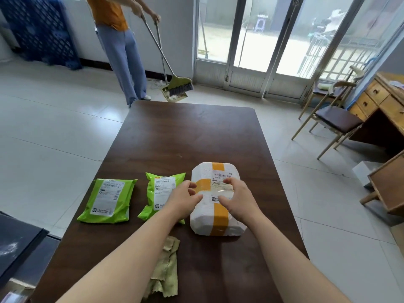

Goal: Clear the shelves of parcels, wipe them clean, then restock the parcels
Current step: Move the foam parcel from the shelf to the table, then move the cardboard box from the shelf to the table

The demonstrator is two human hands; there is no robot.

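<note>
A: Where's the white parcel?
B: On the table, under both hands. The left hand curls its fingers against the left edge, and the right hand clasps the top.
A: Best way to move it?
B: I'd slide fingers under both sides and keep it level, clear of the green parcel beside the left fingers.

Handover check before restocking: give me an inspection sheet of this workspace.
Surface: dark brown table, rectangular.
Job's things: white parcel with orange tape; left green parcel and right green parcel beside it, all flat.
Clutter: crumpled cloth at the near edge.
Hands: left hand and right hand both hold the white parcel.
Cables: nothing seen.
Surroundings: person sweeping with broom, chair, wooden desk, glass doors.
</note>
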